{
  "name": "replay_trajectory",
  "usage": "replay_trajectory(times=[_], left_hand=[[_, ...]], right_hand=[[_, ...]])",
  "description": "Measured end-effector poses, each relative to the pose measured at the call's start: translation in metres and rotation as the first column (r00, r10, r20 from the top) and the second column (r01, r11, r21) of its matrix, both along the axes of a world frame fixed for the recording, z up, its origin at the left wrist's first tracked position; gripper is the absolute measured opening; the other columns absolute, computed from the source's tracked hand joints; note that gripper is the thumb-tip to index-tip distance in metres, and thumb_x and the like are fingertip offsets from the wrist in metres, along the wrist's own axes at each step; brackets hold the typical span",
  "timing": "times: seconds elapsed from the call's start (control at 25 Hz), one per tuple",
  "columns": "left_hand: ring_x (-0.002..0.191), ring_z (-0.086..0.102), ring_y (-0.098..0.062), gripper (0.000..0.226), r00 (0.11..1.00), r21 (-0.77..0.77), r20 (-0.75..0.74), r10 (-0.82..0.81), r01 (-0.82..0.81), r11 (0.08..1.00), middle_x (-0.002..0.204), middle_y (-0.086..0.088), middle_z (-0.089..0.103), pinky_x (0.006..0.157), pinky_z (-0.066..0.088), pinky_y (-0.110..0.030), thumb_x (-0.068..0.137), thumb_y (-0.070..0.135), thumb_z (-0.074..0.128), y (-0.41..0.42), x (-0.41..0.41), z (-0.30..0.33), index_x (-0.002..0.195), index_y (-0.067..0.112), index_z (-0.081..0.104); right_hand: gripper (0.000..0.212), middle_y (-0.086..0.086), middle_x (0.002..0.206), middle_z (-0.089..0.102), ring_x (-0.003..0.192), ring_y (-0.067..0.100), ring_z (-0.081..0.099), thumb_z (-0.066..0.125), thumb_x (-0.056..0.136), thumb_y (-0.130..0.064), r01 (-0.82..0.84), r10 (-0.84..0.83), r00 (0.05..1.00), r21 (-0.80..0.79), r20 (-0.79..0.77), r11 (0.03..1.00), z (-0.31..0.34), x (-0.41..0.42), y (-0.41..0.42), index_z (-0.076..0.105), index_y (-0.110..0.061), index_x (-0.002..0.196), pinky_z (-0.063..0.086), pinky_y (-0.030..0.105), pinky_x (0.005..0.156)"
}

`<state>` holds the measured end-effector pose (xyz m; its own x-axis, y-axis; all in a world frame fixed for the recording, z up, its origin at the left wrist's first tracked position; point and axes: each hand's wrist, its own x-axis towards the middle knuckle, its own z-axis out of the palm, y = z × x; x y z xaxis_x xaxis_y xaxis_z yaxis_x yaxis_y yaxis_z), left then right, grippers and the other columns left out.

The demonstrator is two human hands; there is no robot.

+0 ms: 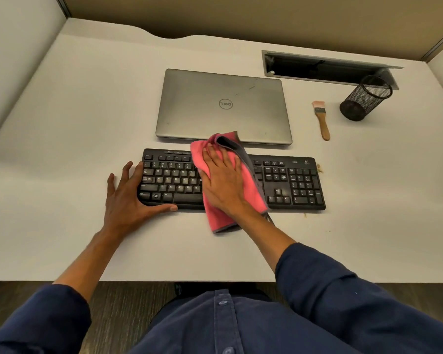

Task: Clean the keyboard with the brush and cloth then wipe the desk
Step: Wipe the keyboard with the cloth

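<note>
— Nearest the head camera, what do you make out?

— Dark blue sleeves and a shirt front (223, 325), over the near edge of the desk (62, 103). Both forearms reach onto it.

— And the hands?

— Left hand (128, 198) lies spread and flat, fingers straight, bracing the left end of the keyboard (292, 183), thumb along its front edge. Right hand (223, 180) presses flat, fingers straight, on the pink cloth (246, 198), which is draped across the middle of the keyboard and hangs over its near edge.

— So neither hand grips anything?

— Neither curls round a thing; both press open.

— The brush?

— The brush (321, 118) lies apart toward the far right of the desk, beside a mesh pen cup (363, 98). A closed laptop (223, 106) sits just behind the keyboard.

— What could go wrong?

— Crumbs (319, 167) sit by the keyboard's right end; I judge a sideways wipe could sweep grit back among the keys. A hard push could also slide the keyboard into the laptop if the bracing hand slips, and the cloth's raised fold could snag on it.
</note>
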<state>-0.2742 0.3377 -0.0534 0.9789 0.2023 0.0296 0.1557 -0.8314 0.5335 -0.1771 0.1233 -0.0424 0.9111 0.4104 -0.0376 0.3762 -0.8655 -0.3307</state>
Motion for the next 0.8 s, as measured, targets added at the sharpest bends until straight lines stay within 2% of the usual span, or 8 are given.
replay_trajectory(times=[0.2, 0.36, 0.52, 0.64, 0.8], left_hand=[[0.152, 0.008, -0.007, 0.125, 1.000, -0.008, -0.002, 0.001, -0.001, 1.000, 0.157, 0.004, 0.036, 0.123, -0.002, -0.045, 0.052, 0.093, 0.058, -0.001, 0.000, 0.000, 0.153, 0.027, 0.027], [0.152, 0.010, -0.008, 0.121, 1.000, -0.013, -0.012, -0.004, 0.004, 1.000, 0.158, 0.002, 0.035, 0.124, 0.000, -0.046, 0.057, 0.089, 0.059, 0.000, 0.001, 0.000, 0.153, 0.024, 0.027], [0.151, 0.016, -0.012, 0.127, 0.999, 0.024, 0.022, 0.048, -0.048, 0.999, 0.159, 0.003, 0.031, 0.123, -0.003, -0.047, 0.053, 0.090, 0.060, 0.000, 0.000, 0.001, 0.153, 0.019, 0.025], [0.151, 0.017, -0.017, 0.139, 0.995, 0.052, 0.011, 0.104, -0.104, 0.993, 0.161, -0.009, 0.025, 0.123, -0.005, -0.046, 0.047, 0.093, 0.057, -0.001, -0.002, 0.000, 0.155, 0.013, 0.020], [0.152, 0.016, -0.020, 0.129, 0.995, 0.022, 0.016, 0.095, -0.096, 0.995, 0.161, -0.012, 0.025, 0.123, -0.003, -0.047, 0.050, 0.082, 0.054, 0.000, -0.001, -0.001, 0.153, 0.010, 0.024]], right_hand=[[0.061, -0.004, 0.165, 0.014, 0.152, 0.024, 0.009, 0.032, 0.104, -0.042, -0.139, 0.136, 0.989, -0.048, -0.056, 0.989, 0.006, 0.012, 0.063, 0.012, -0.023, 0.158, 0.000, 0.049, 0.121], [0.058, -0.006, 0.165, 0.013, 0.152, 0.021, 0.007, 0.028, 0.105, -0.042, -0.270, 0.267, 0.960, -0.023, -0.083, 0.963, 0.008, 0.013, 0.096, 0.013, -0.024, 0.158, 0.001, 0.048, 0.122], [0.056, -0.008, 0.165, 0.015, 0.152, 0.018, 0.009, 0.029, 0.105, -0.042, -0.368, 0.371, 0.924, 0.052, -0.095, 0.928, 0.002, 0.009, 0.091, 0.017, -0.028, 0.158, 0.001, 0.045, 0.123], [0.056, -0.010, 0.163, 0.021, 0.150, 0.019, 0.014, 0.033, 0.103, -0.043, -0.441, 0.447, 0.892, 0.082, -0.074, 0.894, 0.003, -0.001, 0.076, 0.020, -0.031, 0.157, 0.003, 0.043, 0.122], [0.056, -0.009, 0.161, 0.029, 0.147, 0.017, 0.020, 0.039, 0.102, -0.042, -0.534, 0.539, 0.841, 0.101, -0.031, 0.839, 0.005, -0.024, 0.063, 0.028, -0.027, 0.155, 0.010, 0.043, 0.121]])
